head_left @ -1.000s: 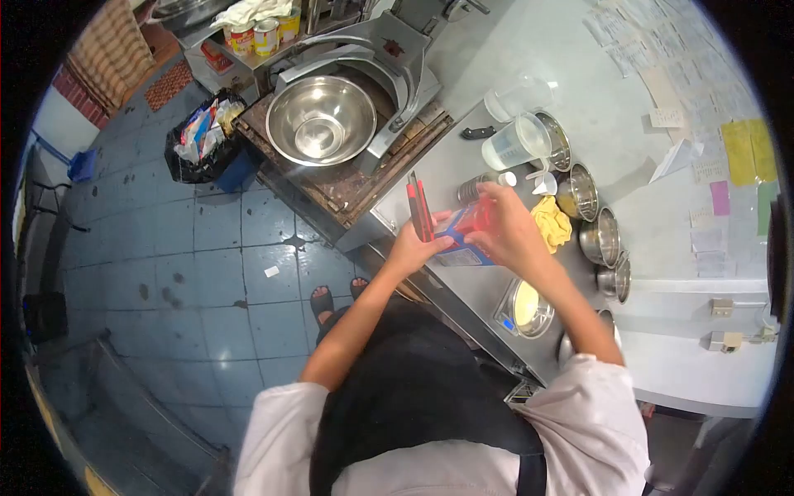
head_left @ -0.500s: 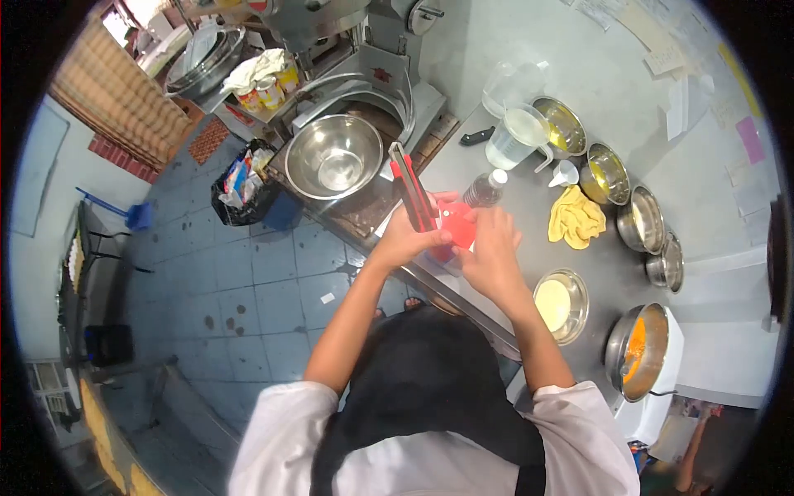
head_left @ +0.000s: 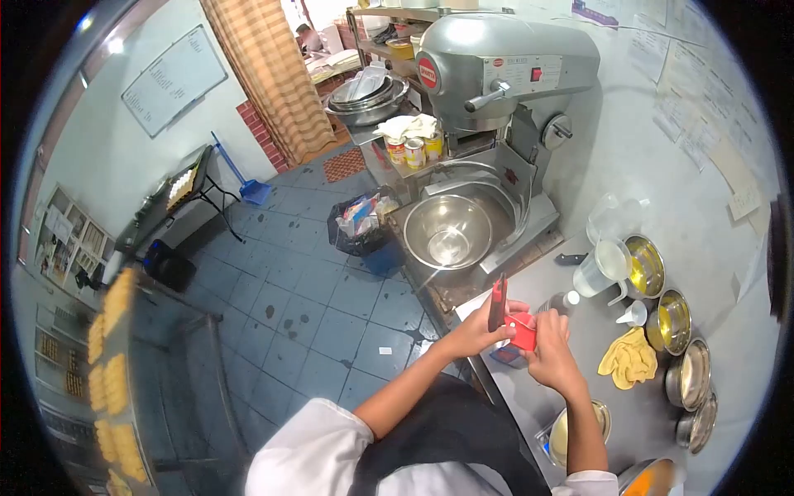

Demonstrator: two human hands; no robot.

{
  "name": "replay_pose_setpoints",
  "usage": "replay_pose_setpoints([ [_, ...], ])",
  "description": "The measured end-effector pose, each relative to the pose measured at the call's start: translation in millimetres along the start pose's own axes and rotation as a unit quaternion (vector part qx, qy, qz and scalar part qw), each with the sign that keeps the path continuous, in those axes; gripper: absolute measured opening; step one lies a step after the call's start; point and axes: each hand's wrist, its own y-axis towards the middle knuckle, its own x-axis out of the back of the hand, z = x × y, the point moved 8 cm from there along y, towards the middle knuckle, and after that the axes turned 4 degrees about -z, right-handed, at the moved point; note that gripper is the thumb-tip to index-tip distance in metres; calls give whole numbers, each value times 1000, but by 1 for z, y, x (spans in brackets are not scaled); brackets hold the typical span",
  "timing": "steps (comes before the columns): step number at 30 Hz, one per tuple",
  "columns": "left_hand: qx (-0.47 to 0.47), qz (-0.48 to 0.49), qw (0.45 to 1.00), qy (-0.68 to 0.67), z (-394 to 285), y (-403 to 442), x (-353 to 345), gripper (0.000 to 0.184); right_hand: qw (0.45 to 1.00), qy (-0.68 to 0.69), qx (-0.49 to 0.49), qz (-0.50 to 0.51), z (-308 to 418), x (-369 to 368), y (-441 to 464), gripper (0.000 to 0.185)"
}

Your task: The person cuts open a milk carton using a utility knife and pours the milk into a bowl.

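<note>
My left hand [head_left: 473,332] is closed around a long, narrow red-and-dark tool [head_left: 497,304] that points up, its exact kind unclear. Against it sits a flat red piece [head_left: 523,332], with the fingers of both hands on it. My right hand [head_left: 552,355] pinches this red piece from the right side. Just behind the right fingers stands a dark bottle with a white cap [head_left: 571,299], partly hidden. Below the hands, by the table edge, a clear container [head_left: 506,355] shows in part.
A large mixer [head_left: 513,62] stands ahead, with a steel bowl [head_left: 447,232] beneath. On the right of the steel table [head_left: 579,273] are a water jug [head_left: 602,269], a yellow cloth [head_left: 628,360], a knife [head_left: 571,259] and several bowls. A black rubbish bag [head_left: 351,236] sits on the floor.
My view has swung up and to the left, bringing the mixer and whiteboard into sight. Both hands stay together at the red piece, and the long tool stands more upright.
</note>
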Motion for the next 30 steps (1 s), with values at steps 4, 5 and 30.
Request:
replay_pose_setpoints([
  [4,-7,-10,999,42,-4,-10,-3,42,999,12,40,24,-5,3,2,50],
  [5,-10,0,996,90,-3,-13,-7,55,998,17,59,34,-5,3,1,50],
  [30,-154,-175,971,57,6,-32,-24,57,969,0,225,102,-37,-12,14,54],
])
